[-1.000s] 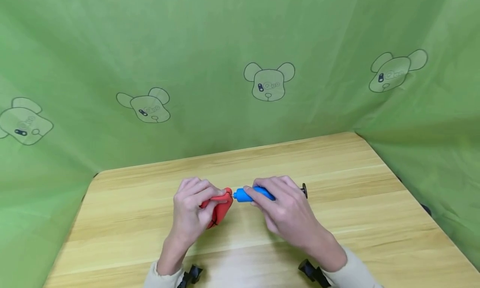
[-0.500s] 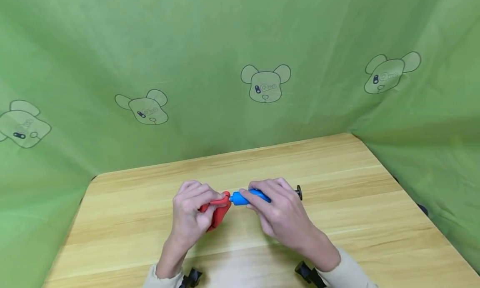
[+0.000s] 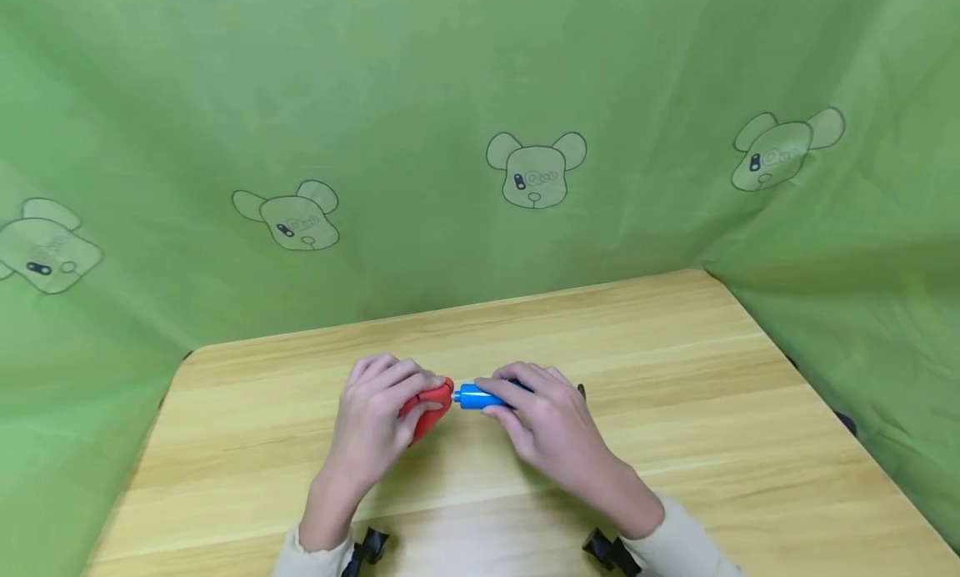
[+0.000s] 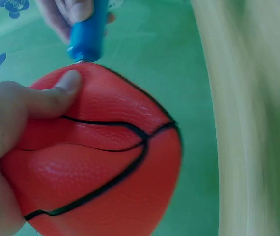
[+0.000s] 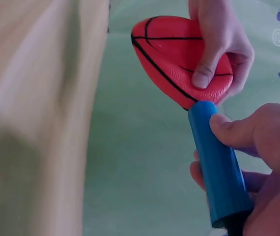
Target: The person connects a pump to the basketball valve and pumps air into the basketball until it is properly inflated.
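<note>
A limp red ball (image 3: 429, 423) with black basketball seams bulges unevenly, and its surface is creased in the left wrist view. My left hand (image 3: 371, 410) grips it, thumb (image 4: 64, 91) pressed on the red skin near the top. From the right, my right hand (image 3: 547, 414) holds a blue hand pump (image 3: 471, 396) by its barrel, roughly level. The pump's nozzle end meets the ball's edge; a short bit of metal shows there in the head view. Behind the right hand sticks out the pump's black handle (image 5: 236, 223), mostly hidden in the head view.
Both hands are above a wood-grain table (image 3: 660, 343). A green cloth (image 3: 420, 143) printed with bear heads hangs behind it and along both sides. Black wrist mounts (image 3: 611, 552) sit by the pale sleeves (image 3: 682, 548).
Both hands have shifted slightly left with the ball and pump. The right hand moved more, and less of the black handle now shows behind it. The grips persist.
</note>
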`<move>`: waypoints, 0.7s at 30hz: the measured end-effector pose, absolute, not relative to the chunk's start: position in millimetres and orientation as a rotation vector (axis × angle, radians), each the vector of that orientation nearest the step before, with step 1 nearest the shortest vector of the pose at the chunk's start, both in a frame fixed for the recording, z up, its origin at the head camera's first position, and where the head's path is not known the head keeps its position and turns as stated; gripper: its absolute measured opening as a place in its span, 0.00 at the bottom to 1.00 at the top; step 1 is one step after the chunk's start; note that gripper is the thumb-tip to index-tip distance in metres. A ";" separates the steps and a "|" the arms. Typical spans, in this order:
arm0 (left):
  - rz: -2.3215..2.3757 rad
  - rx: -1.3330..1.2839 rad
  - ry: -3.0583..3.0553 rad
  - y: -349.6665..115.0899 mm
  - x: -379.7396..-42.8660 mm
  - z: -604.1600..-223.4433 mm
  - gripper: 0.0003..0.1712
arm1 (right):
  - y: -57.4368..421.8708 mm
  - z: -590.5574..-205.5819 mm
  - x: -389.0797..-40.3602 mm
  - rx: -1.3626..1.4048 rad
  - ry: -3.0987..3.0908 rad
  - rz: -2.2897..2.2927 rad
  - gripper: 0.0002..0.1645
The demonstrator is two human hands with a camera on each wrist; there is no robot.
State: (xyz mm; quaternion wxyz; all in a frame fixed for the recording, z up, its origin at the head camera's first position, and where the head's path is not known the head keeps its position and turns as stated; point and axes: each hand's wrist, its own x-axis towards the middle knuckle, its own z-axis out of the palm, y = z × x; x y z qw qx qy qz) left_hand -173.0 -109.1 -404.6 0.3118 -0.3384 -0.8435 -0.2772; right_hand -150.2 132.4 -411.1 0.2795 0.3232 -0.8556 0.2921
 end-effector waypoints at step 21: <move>-0.554 -0.881 -2.332 -149.5 -200.2 -441.8 0.20 | 118.9 -446.8 -158.3 0.826 -2.767 1.031 0.21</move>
